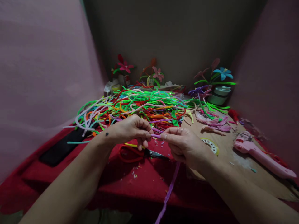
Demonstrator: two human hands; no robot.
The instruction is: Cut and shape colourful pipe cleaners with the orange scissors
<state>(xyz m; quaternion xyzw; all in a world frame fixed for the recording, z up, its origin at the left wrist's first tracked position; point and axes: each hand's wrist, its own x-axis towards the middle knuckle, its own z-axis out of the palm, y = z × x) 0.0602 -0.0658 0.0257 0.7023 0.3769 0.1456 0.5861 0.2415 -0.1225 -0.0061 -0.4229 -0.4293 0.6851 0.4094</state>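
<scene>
Between my hands a purple pipe cleaner (156, 136) is stretched a short way, pinched at both sides. My left hand (137, 130) grips its left end between thumb and fingertips. From the other side my right hand (181, 141) pinches it, and a long purple length (170, 193) hangs down below that hand past the table edge. Directly under my hands lie scissors (140, 154) with red handles, blades pointing right. A tape roll (210, 146) sits just beyond my right wrist, partly hidden by it.
A tangled heap of colourful pipe cleaners (144, 104) spreads behind my hands. A black phone (58, 149) lies left on the red cloth (130, 189). On the cardboard (224, 161) rests a pink glue gun (261, 155). Pipe-cleaner flowers (223, 73) and a lidded jar (219, 95) stand at the back.
</scene>
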